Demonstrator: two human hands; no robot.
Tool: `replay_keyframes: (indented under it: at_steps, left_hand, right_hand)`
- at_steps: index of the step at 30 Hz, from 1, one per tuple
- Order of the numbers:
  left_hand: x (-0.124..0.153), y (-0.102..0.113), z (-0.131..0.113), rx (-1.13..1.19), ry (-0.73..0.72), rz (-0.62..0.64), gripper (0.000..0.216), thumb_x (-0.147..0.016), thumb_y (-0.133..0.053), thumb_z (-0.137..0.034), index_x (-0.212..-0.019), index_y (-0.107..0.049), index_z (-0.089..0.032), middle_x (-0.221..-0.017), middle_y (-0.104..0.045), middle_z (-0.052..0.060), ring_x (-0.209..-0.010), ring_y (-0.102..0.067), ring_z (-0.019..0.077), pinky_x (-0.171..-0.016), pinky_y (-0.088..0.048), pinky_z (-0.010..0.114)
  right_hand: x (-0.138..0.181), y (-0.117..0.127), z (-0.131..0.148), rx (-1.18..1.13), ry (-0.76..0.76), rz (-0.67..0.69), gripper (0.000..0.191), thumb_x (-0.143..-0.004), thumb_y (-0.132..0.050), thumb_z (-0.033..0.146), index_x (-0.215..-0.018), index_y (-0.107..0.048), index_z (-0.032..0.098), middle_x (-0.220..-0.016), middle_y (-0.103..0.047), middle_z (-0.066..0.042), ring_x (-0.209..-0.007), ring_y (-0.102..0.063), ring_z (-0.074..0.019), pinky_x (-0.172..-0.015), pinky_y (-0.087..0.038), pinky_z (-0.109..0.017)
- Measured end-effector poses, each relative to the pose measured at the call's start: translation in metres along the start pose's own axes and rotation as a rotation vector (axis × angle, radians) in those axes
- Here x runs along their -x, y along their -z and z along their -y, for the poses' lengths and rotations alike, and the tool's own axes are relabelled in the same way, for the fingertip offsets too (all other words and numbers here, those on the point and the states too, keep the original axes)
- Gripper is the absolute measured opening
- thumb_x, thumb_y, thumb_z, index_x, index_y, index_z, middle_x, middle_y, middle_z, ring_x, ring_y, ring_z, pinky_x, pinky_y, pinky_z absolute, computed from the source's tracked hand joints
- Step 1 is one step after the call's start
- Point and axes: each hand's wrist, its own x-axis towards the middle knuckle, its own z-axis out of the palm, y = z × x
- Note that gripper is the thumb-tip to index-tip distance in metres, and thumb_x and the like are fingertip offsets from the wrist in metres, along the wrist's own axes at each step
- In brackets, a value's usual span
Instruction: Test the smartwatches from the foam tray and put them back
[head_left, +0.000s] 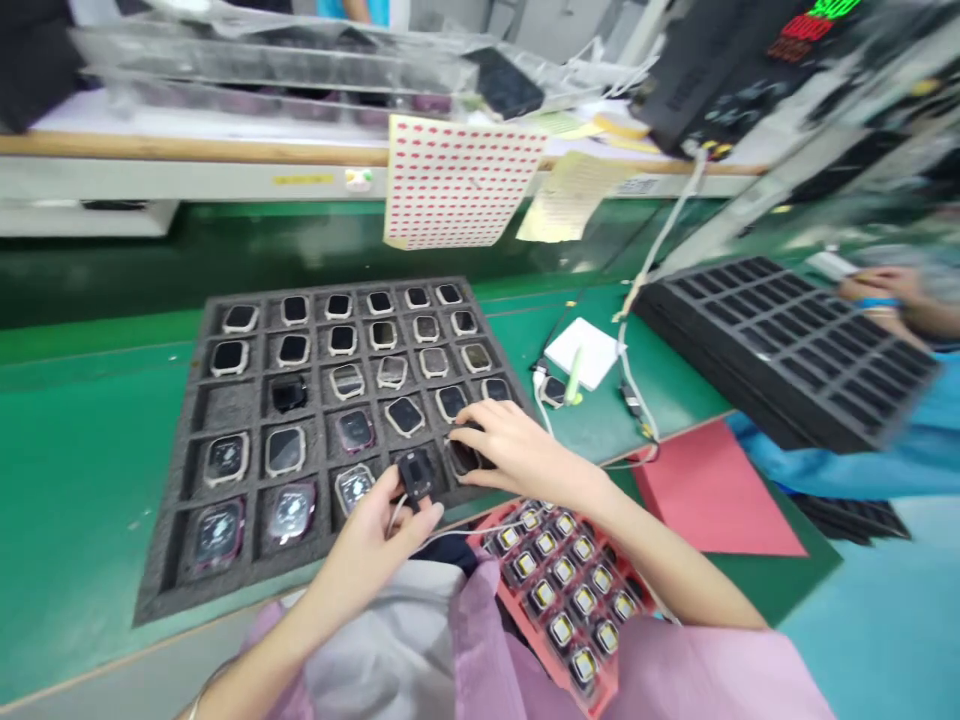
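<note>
A dark foam tray (225,408) with rows of square watch cases lies on the green bench. My left hand (379,535) pinches a small black charger puck (416,472) with a white cable, held over the tray's front row. My right hand (506,445) reaches over the tray's front right corner, its fingers curled round a black watch case (463,456) sitting in a pocket there. On my lap rests a red tray (559,585) filled with several small square modules.
A second black foam tray with bare pockets (787,340) stands at the right, by another person's hand (881,285). A white pad (585,350), cables, a red mat (712,495), and a hanging sheet of red dot stickers (457,180) are nearby.
</note>
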Motion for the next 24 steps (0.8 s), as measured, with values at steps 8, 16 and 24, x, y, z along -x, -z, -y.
replay_keyframes:
  at_steps: [8, 16, 24]
  left_hand:
    - [-0.003, 0.009, -0.004, -0.052, 0.068, 0.122, 0.038, -0.082, -0.063, -0.044, -0.107, -0.054, -0.016, -0.102, -0.061, 0.008, -0.033, -0.037, -0.0019, -0.029, -0.028, 0.014]
    - [-0.007, 0.007, -0.002, -0.031, 0.040, 0.041, 0.035, -0.083, -0.062, -0.040, -0.104, -0.053, -0.013, -0.073, -0.056, -0.002, -0.030, -0.035, 0.0001, -0.028, -0.024, 0.014]
    - [-0.010, 0.009, 0.004, 0.142, -0.099, -0.010, 0.020, -0.083, -0.065, -0.032, -0.085, -0.061, -0.012, -0.071, -0.059, 0.001, -0.065, -0.059, 0.0120, -0.064, -0.049, 0.021]
  right_hand:
    - [0.005, 0.007, 0.008, -0.454, 0.089, -0.321, 0.039, -0.076, -0.075, 0.031, -0.108, -0.057, 0.017, -0.113, -0.057, -0.011, -0.106, -0.054, -0.0239, -0.093, -0.044, -0.039]
    - [-0.017, -0.021, 0.034, -0.418, 0.181, -0.248, 0.034, -0.086, -0.065, 0.024, -0.117, -0.051, 0.016, -0.114, -0.060, -0.011, -0.106, -0.054, -0.0247, -0.094, -0.041, -0.042]
    - [-0.019, -0.020, 0.037, -0.470, 0.144, -0.267, 0.037, -0.085, -0.067, 0.031, -0.117, -0.052, 0.018, -0.111, -0.062, -0.008, -0.105, -0.056, -0.0226, -0.092, -0.046, -0.039]
